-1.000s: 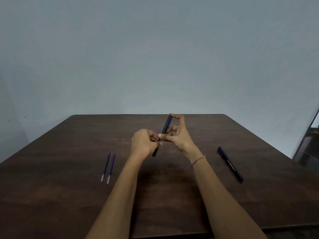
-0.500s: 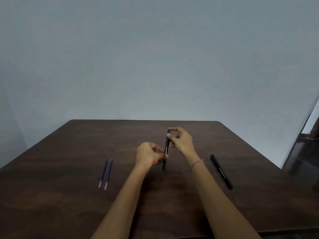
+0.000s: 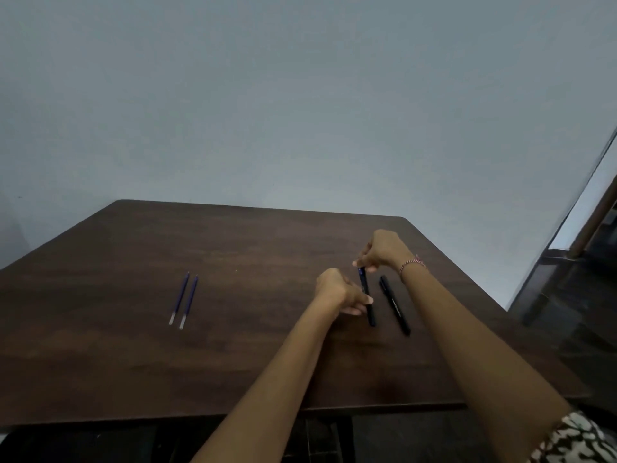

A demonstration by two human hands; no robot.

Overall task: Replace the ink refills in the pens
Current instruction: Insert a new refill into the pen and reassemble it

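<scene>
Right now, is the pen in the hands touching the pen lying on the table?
Apart. The head view shows bare table between the held pen and the lying pen along their whole length.

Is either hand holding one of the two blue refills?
No, the blue refills lie on the table while the left hand and right hand grip a black pen.

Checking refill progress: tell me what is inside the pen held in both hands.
The held pen has an opaque black barrel, so its inside is hidden. Only a blue bit shows at its top end, pinched by the right hand; the left hand covers the middle.
</scene>
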